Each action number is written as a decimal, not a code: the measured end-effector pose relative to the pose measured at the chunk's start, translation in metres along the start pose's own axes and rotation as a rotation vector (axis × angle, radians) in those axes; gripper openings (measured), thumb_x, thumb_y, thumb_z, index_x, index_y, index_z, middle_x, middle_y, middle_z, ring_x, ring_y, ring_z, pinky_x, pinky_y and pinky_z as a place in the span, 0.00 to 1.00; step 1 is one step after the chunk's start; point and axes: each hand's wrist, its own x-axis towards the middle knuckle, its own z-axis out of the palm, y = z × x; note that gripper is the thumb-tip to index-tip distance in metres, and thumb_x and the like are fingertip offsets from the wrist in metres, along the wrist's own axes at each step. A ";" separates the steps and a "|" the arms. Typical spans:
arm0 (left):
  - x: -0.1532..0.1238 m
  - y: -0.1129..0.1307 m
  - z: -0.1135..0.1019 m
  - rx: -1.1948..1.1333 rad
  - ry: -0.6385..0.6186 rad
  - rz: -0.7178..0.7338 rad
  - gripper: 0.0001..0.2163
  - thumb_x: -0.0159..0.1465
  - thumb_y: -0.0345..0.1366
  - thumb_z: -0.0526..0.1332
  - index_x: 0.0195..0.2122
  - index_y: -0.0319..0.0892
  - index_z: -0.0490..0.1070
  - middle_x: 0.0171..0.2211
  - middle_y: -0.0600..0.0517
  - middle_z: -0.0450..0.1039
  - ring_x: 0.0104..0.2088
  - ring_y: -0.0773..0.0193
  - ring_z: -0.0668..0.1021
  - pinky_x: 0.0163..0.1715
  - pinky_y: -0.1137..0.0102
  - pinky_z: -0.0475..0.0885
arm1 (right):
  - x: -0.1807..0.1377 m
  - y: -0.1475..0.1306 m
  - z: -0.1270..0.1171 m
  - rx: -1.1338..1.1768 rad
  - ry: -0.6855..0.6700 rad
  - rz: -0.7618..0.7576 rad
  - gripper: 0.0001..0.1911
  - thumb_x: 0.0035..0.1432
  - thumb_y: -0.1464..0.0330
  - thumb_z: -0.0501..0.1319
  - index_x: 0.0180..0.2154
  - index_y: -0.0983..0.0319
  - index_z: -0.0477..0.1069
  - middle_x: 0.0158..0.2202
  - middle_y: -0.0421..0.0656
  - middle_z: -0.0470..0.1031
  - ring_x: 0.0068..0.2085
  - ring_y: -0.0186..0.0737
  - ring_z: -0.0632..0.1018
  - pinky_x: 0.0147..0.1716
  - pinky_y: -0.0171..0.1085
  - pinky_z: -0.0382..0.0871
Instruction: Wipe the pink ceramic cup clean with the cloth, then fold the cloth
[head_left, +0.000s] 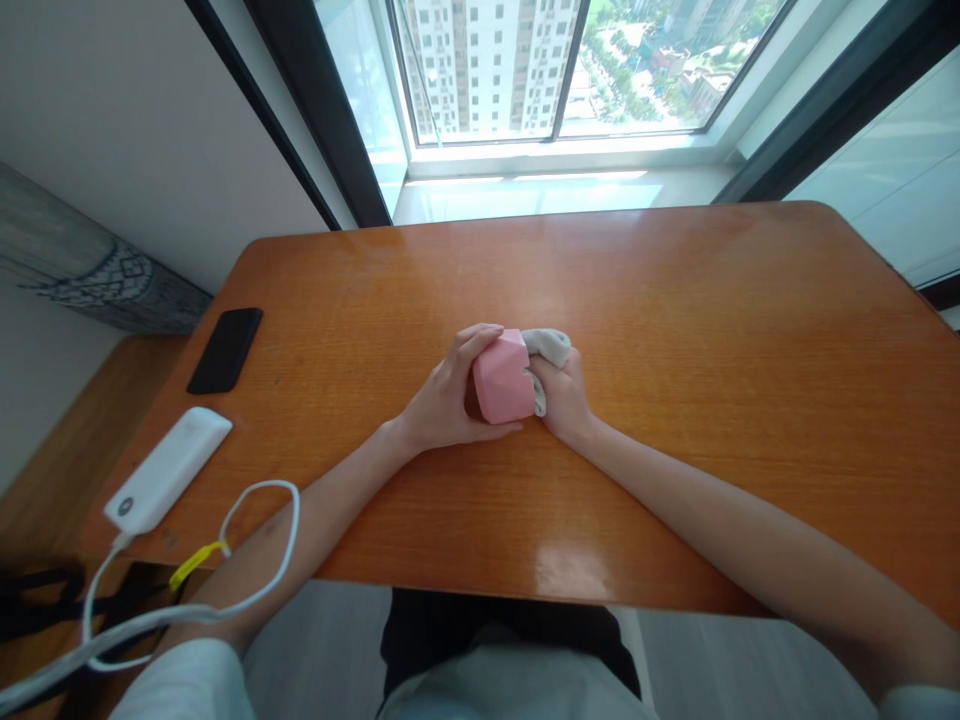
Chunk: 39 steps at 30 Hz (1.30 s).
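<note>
Closest to me, a white cable (pixel 262 540) runs to a power bank (pixel 169 468) at the table (pixel 675 330) edge on my left. Mid-table, my left hand (pixel 442 395) curls around a pink faceted block (pixel 504 378), while my right hand (pixel 564 395) bunches a pale cloth (pixel 547 345) against the block's right side. Further left lies a black phone (pixel 225 350), with the window (pixel 525 70) beyond.

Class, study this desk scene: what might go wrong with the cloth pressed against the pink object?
1. Only the left hand steadies the pink faceted object; a hard push from the cloth in the right hand might slide it across the table.
2. The white cable loops beside the left forearm; snagging it may drag the power bank off the edge.
</note>
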 end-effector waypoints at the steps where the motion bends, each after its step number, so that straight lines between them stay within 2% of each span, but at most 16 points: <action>1: -0.001 0.001 -0.001 -0.018 -0.004 -0.036 0.58 0.55 0.52 0.84 0.80 0.53 0.51 0.72 0.38 0.64 0.70 0.40 0.74 0.69 0.47 0.74 | -0.002 0.000 0.000 -0.014 -0.010 -0.013 0.09 0.53 0.65 0.66 0.23 0.58 0.71 0.24 0.36 0.67 0.27 0.34 0.66 0.27 0.36 0.62; 5: -0.004 0.001 -0.006 -0.109 -0.057 -0.217 0.59 0.55 0.58 0.82 0.81 0.52 0.50 0.65 0.41 0.74 0.57 0.44 0.82 0.58 0.51 0.79 | -0.008 0.000 0.000 -0.055 -0.052 -0.051 0.08 0.55 0.65 0.65 0.25 0.58 0.75 0.24 0.36 0.70 0.27 0.34 0.68 0.28 0.36 0.63; 8: -0.005 -0.002 -0.006 -0.156 -0.088 -0.282 0.58 0.59 0.61 0.78 0.82 0.53 0.47 0.63 0.40 0.75 0.57 0.42 0.82 0.60 0.46 0.79 | -0.005 0.002 0.000 -0.032 -0.044 -0.034 0.08 0.55 0.66 0.65 0.24 0.58 0.74 0.23 0.35 0.69 0.26 0.34 0.67 0.27 0.36 0.63; 10: -0.004 -0.005 -0.004 -0.141 -0.075 -0.219 0.62 0.58 0.63 0.79 0.83 0.55 0.42 0.71 0.37 0.68 0.66 0.36 0.77 0.67 0.41 0.74 | -0.001 0.004 -0.001 0.006 -0.026 -0.015 0.07 0.53 0.66 0.65 0.24 0.57 0.73 0.24 0.36 0.69 0.27 0.34 0.67 0.28 0.36 0.63; 12: -0.003 -0.007 -0.001 -0.068 -0.058 -0.088 0.67 0.54 0.61 0.82 0.83 0.57 0.39 0.79 0.35 0.55 0.76 0.31 0.67 0.72 0.37 0.69 | 0.004 0.007 -0.002 0.048 -0.005 0.010 0.08 0.52 0.67 0.66 0.23 0.57 0.71 0.24 0.36 0.68 0.27 0.34 0.66 0.28 0.36 0.63; 14: -0.002 -0.007 0.002 0.027 -0.052 0.016 0.65 0.55 0.56 0.83 0.83 0.60 0.39 0.82 0.35 0.46 0.79 0.31 0.62 0.73 0.37 0.68 | 0.007 0.008 -0.003 0.092 0.018 0.039 0.09 0.52 0.68 0.66 0.23 0.58 0.70 0.25 0.35 0.68 0.28 0.34 0.65 0.27 0.36 0.62; 15: -0.001 -0.006 0.003 0.059 -0.047 0.044 0.62 0.58 0.53 0.83 0.83 0.60 0.40 0.82 0.36 0.46 0.79 0.33 0.62 0.73 0.38 0.69 | 0.008 0.008 -0.003 0.109 0.028 0.048 0.09 0.51 0.68 0.67 0.23 0.58 0.69 0.25 0.35 0.68 0.28 0.34 0.65 0.27 0.35 0.62; 18: 0.000 -0.001 0.002 0.064 -0.019 0.041 0.57 0.60 0.48 0.82 0.82 0.57 0.46 0.77 0.36 0.56 0.76 0.37 0.68 0.72 0.42 0.72 | 0.006 0.004 -0.002 0.099 0.024 0.033 0.09 0.51 0.67 0.67 0.22 0.58 0.69 0.24 0.35 0.67 0.27 0.33 0.65 0.26 0.35 0.60; 22: -0.002 0.002 -0.005 -0.036 -0.028 -0.130 0.60 0.54 0.53 0.83 0.81 0.52 0.49 0.68 0.39 0.70 0.63 0.42 0.80 0.64 0.50 0.78 | -0.004 -0.002 -0.001 -0.025 -0.051 -0.060 0.08 0.54 0.66 0.65 0.24 0.58 0.71 0.24 0.36 0.69 0.27 0.34 0.66 0.28 0.36 0.63; 24: -0.005 0.001 -0.007 -0.122 -0.060 -0.222 0.60 0.54 0.57 0.82 0.81 0.51 0.50 0.62 0.42 0.76 0.54 0.46 0.83 0.56 0.54 0.80 | -0.009 -0.004 -0.002 -0.115 -0.108 -0.155 0.10 0.58 0.66 0.63 0.24 0.57 0.69 0.23 0.36 0.68 0.26 0.34 0.66 0.28 0.37 0.63; 26: -0.006 -0.002 -0.009 -0.239 -0.088 -0.264 0.57 0.54 0.61 0.79 0.79 0.49 0.55 0.59 0.42 0.78 0.50 0.48 0.84 0.51 0.56 0.81 | -0.012 -0.004 -0.004 -0.222 -0.195 -0.316 0.14 0.62 0.66 0.61 0.23 0.57 0.65 0.23 0.37 0.67 0.25 0.35 0.67 0.27 0.37 0.62; 29: -0.006 -0.004 -0.010 -0.424 -0.127 -0.275 0.54 0.55 0.64 0.77 0.77 0.47 0.59 0.62 0.40 0.77 0.54 0.44 0.84 0.53 0.55 0.81 | -0.010 -0.004 -0.011 -0.390 -0.345 -0.630 0.16 0.66 0.67 0.59 0.24 0.57 0.67 0.26 0.39 0.70 0.24 0.34 0.67 0.25 0.37 0.59; 32: -0.002 -0.001 -0.013 -0.629 -0.175 -0.331 0.52 0.57 0.63 0.77 0.77 0.50 0.59 0.65 0.39 0.77 0.61 0.39 0.83 0.59 0.51 0.81 | -0.004 -0.002 -0.019 -0.570 -0.453 -0.890 0.14 0.68 0.65 0.61 0.28 0.56 0.73 0.29 0.41 0.74 0.24 0.35 0.66 0.24 0.38 0.57; 34: 0.000 0.000 -0.015 -0.762 -0.208 -0.390 0.50 0.57 0.62 0.76 0.76 0.51 0.61 0.66 0.39 0.77 0.63 0.38 0.83 0.60 0.49 0.81 | 0.000 -0.004 -0.022 -0.677 -0.526 -1.032 0.12 0.70 0.65 0.61 0.32 0.55 0.77 0.31 0.42 0.77 0.26 0.36 0.69 0.24 0.39 0.59; 37: 0.001 -0.003 -0.017 -0.903 -0.253 -0.482 0.48 0.59 0.66 0.72 0.75 0.48 0.64 0.66 0.38 0.78 0.64 0.35 0.83 0.61 0.47 0.82 | 0.004 -0.011 -0.021 -0.848 -0.598 -1.282 0.13 0.73 0.69 0.60 0.35 0.54 0.79 0.35 0.41 0.81 0.30 0.36 0.74 0.28 0.39 0.66; 39: 0.000 -0.008 -0.016 -0.859 -0.267 -0.479 0.49 0.61 0.72 0.64 0.75 0.45 0.65 0.62 0.37 0.80 0.62 0.34 0.84 0.59 0.45 0.83 | 0.004 -0.019 -0.018 -0.943 -0.607 -1.432 0.14 0.74 0.72 0.61 0.36 0.54 0.80 0.37 0.39 0.82 0.37 0.38 0.77 0.35 0.39 0.73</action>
